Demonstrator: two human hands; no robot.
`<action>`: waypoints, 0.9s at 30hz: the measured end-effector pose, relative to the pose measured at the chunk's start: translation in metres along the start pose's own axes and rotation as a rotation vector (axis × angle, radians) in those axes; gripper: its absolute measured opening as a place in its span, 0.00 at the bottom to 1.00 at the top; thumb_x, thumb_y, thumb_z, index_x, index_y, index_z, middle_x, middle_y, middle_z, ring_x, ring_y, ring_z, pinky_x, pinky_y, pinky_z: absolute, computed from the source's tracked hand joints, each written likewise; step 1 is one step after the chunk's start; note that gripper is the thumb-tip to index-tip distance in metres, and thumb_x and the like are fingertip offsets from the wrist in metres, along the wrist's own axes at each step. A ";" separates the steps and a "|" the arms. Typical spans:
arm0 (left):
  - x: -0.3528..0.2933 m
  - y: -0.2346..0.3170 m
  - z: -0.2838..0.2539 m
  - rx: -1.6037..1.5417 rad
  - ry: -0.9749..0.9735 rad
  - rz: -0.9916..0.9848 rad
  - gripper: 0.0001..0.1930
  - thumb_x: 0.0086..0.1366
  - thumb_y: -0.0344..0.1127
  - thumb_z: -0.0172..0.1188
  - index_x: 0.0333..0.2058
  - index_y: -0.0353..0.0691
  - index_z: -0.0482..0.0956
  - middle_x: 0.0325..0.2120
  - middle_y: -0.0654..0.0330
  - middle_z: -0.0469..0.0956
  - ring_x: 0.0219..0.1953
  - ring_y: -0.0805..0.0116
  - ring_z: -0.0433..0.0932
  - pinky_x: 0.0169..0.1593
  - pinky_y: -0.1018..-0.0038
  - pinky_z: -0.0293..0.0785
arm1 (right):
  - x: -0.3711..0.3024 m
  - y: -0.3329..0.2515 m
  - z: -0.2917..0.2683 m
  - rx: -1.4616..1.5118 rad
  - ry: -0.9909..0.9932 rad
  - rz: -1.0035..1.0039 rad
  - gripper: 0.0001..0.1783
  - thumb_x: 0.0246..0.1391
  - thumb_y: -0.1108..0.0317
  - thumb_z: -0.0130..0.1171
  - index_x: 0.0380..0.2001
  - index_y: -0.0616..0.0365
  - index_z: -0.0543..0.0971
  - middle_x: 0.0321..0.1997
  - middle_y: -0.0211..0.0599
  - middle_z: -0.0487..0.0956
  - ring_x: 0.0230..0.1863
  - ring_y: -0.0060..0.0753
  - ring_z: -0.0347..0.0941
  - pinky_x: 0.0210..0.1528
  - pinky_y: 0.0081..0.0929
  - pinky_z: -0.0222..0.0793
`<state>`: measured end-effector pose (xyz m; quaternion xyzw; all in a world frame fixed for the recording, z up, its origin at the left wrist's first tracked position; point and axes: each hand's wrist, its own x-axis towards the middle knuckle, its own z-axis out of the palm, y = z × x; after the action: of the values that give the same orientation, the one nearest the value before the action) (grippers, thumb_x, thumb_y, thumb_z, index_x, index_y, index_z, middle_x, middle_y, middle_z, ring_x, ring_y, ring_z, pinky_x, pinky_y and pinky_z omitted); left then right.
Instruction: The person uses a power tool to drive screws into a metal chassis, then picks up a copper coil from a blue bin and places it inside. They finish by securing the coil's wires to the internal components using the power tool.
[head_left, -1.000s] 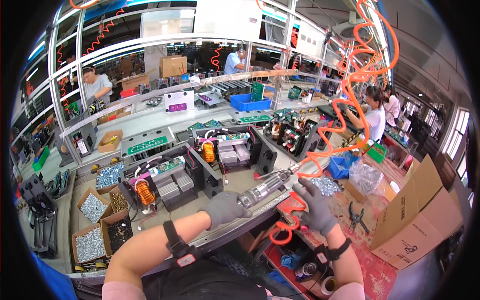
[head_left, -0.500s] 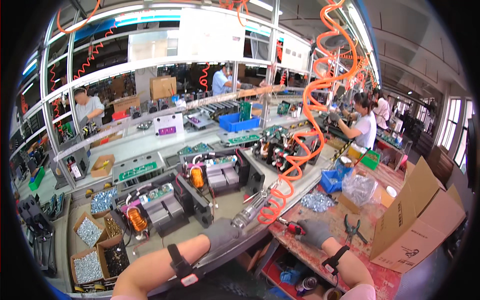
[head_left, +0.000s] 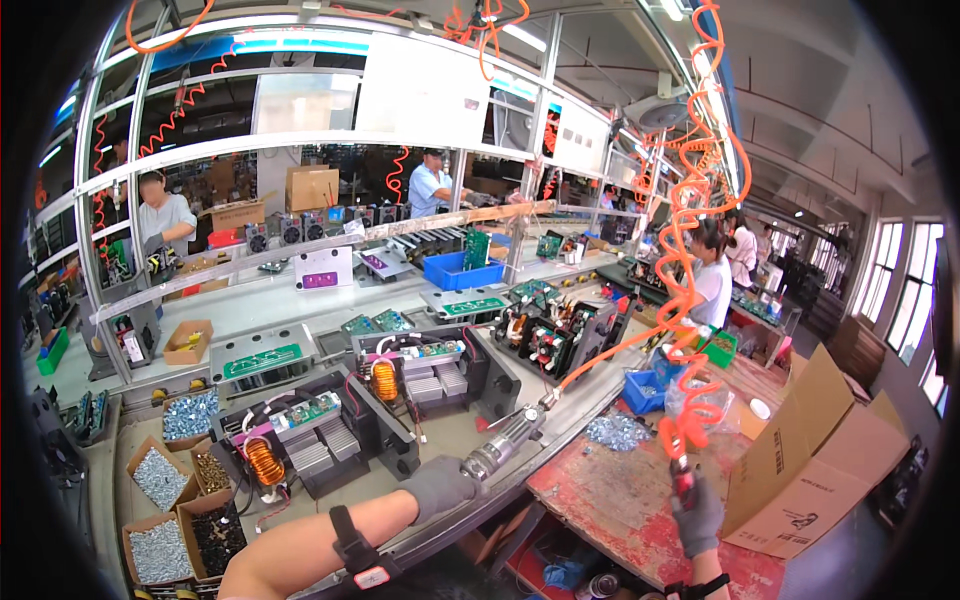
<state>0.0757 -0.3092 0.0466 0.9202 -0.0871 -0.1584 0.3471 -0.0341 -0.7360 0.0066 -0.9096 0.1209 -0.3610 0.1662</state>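
My left hand (head_left: 445,488), in a grey glove, is closed round the near end of a silver air screwdriver (head_left: 505,445). An orange hose runs up and right from the tool's far end. Over the red-topped table, my right hand (head_left: 697,515), also gloved, is closed round a small red-and-dark tool (head_left: 683,480). Its exact kind is hard to make out; the low end of an orange coiled hose (head_left: 690,415) meets its top. Left of the screwdriver stand two black-framed power units (head_left: 320,430) with copper coils and grey heat sinks.
Boxes of screws (head_left: 160,478) stand at the near left. A large open carton (head_left: 805,470) is on the right. Behind the red table's front edge (head_left: 600,500) lie a bagged pile of parts (head_left: 617,430) and a blue bin (head_left: 643,390). Other people work beyond the frame rails.
My right hand has moved right and turned upward with the red tool, toward the carton. The orange coil has swung right. My left hand stays on the screwdriver; the view has shifted slightly.
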 end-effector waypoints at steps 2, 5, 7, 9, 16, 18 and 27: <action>-0.005 0.013 0.000 -0.014 -0.033 0.042 0.30 0.48 0.56 0.67 0.41 0.34 0.79 0.38 0.45 0.79 0.42 0.51 0.79 0.49 0.64 0.70 | -0.011 -0.026 -0.002 0.025 0.047 -0.195 0.29 0.36 0.63 0.69 0.46 0.53 0.75 0.28 0.38 0.77 0.27 0.42 0.75 0.31 0.36 0.70; 0.005 0.012 0.017 -0.019 -0.078 0.103 0.30 0.49 0.55 0.65 0.43 0.35 0.79 0.40 0.44 0.79 0.43 0.50 0.78 0.50 0.64 0.70 | -0.022 -0.065 -0.005 0.087 -0.127 -0.253 0.28 0.36 0.65 0.69 0.45 0.55 0.75 0.31 0.38 0.77 0.27 0.32 0.75 0.31 0.28 0.71; 0.012 0.012 0.032 0.052 -0.053 0.145 0.30 0.50 0.54 0.64 0.45 0.37 0.78 0.41 0.44 0.79 0.44 0.50 0.78 0.51 0.64 0.69 | -0.018 -0.103 -0.007 0.223 -0.113 -0.274 0.30 0.35 0.61 0.71 0.46 0.52 0.76 0.27 0.40 0.76 0.27 0.43 0.75 0.30 0.36 0.70; 0.013 0.020 0.042 0.106 -0.032 0.158 0.31 0.47 0.56 0.64 0.41 0.33 0.80 0.40 0.44 0.79 0.43 0.50 0.78 0.48 0.63 0.73 | -0.009 -0.135 -0.018 0.243 -0.325 -0.429 0.30 0.36 0.61 0.70 0.46 0.53 0.75 0.27 0.42 0.76 0.28 0.45 0.76 0.31 0.36 0.70; -0.021 0.057 0.051 0.152 -0.225 0.239 0.23 0.51 0.48 0.62 0.38 0.34 0.80 0.35 0.45 0.80 0.39 0.49 0.79 0.45 0.61 0.73 | 0.046 -0.228 -0.006 0.692 -0.618 -0.392 0.28 0.48 0.53 0.64 0.48 0.58 0.72 0.29 0.43 0.76 0.31 0.42 0.77 0.34 0.36 0.70; -0.018 0.047 0.070 0.199 -0.217 0.310 0.22 0.51 0.47 0.62 0.39 0.35 0.79 0.35 0.46 0.80 0.39 0.50 0.79 0.45 0.61 0.73 | 0.068 -0.230 0.022 0.888 -0.635 -0.348 0.26 0.53 0.50 0.58 0.43 0.62 0.72 0.27 0.38 0.75 0.28 0.35 0.76 0.31 0.35 0.72; -0.048 0.064 0.061 0.113 -0.454 0.163 0.23 0.53 0.46 0.62 0.44 0.36 0.75 0.33 0.49 0.80 0.37 0.53 0.80 0.44 0.62 0.74 | 0.119 -0.238 0.065 1.277 -0.873 0.581 0.23 0.60 0.47 0.47 0.40 0.59 0.66 0.27 0.43 0.76 0.17 0.38 0.74 0.15 0.33 0.72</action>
<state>0.0059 -0.3807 0.0569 0.8688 -0.2458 -0.3275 0.2784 0.1202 -0.5445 0.1283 -0.6310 0.0472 0.0832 0.7699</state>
